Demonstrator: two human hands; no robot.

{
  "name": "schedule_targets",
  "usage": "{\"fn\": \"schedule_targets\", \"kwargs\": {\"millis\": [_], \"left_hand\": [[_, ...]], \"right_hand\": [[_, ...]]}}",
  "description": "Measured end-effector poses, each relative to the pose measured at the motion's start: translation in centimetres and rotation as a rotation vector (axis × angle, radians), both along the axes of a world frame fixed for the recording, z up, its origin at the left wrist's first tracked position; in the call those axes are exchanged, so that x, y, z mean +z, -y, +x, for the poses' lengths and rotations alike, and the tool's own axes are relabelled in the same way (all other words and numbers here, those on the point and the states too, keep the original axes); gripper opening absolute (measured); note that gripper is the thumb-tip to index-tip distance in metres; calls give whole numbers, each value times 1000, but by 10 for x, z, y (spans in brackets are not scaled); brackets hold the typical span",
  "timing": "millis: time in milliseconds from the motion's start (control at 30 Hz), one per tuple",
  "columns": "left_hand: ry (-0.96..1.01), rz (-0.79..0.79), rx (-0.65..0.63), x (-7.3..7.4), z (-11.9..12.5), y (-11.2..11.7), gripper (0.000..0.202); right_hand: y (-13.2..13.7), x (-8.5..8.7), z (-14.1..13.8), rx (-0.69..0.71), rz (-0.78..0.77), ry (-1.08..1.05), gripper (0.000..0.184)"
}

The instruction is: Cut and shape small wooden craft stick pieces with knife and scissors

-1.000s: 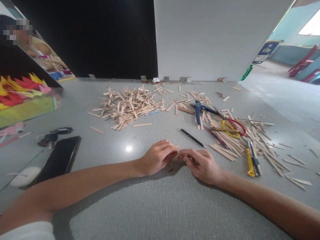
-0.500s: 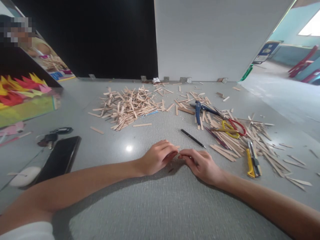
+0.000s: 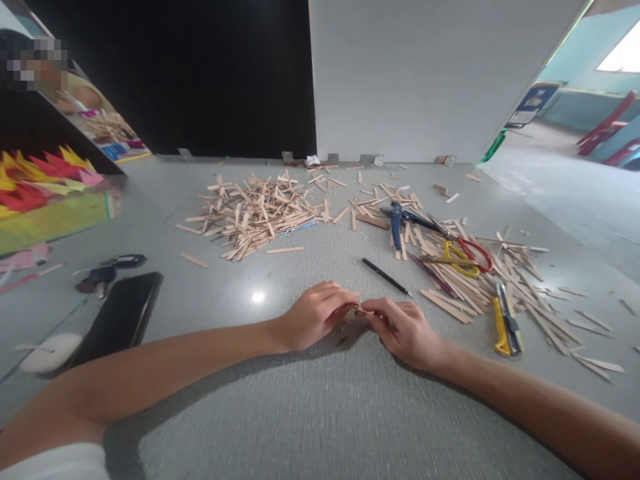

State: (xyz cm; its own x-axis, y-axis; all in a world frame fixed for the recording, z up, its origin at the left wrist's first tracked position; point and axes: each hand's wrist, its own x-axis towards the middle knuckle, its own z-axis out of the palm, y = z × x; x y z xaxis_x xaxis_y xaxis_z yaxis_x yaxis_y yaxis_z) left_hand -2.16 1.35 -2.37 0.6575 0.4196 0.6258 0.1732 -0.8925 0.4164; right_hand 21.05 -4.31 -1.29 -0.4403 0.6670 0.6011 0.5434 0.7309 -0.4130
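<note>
Since half a second ago, the right hand's (image 3: 403, 330) fingertips have shifted slightly, baring more of a small pale piece (image 3: 367, 312), probably wood; I judge fine handling is under way. Taking the hands as centre, a phone (image 3: 120, 313) lies at nine o'clock and a heap of sticks (image 3: 255, 217) near eleven. Mid-counter (image 3: 280, 420), the left hand (image 3: 317, 317) and right nearly meet, both apparently pinching that piece. Beyond, a black pen (image 3: 385, 276) sits at one, scissors (image 3: 460, 257) at two, a yellow cutter (image 3: 501, 328) at three.
</note>
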Motion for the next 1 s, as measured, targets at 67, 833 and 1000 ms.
{"fn": "schedule_targets", "kwargs": {"millis": [67,833,1000], "left_hand": [[7,-9,-2,0,0,0,18],[-44,-48,-13,4,1,1,19],[-66,3,-8,6,2,2,20]], "right_hand": [[0,0,0,5,15,-5,19],[-2,0,-1,58,58,-5,17],[-2,0,-1,80,59,20,19]]}}
